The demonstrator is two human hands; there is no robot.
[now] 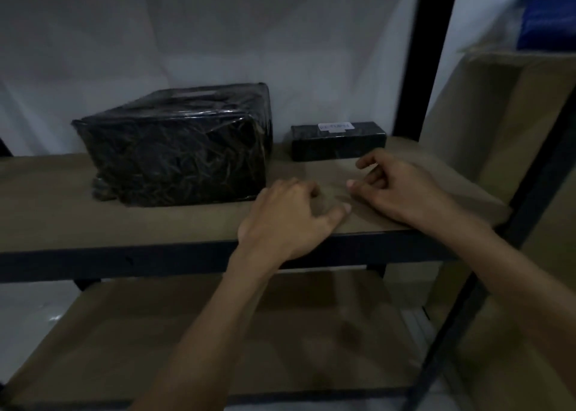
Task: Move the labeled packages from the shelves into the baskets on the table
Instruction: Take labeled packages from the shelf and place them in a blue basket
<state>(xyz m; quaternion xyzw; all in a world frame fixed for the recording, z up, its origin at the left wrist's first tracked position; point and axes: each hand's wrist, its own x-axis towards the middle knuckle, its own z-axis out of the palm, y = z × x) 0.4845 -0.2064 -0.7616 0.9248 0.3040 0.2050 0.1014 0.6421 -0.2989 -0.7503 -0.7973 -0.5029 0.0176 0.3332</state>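
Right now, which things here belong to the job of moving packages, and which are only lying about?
For the job: small black package with white label; large black wrapped package; upper shelf that holds both.
Lying about: cardboard box at the right; blue item above it; lower shelf.

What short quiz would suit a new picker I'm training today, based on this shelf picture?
1. True or false: the right hand grips the small box.
2. The large wrapped package sits: A) left of the small box, B) right of it, C) on top of it.
3. Fill in: the white label is on the small box's ___ face.

Key: 1 false, it holds nothing; 2 A; 3 top.
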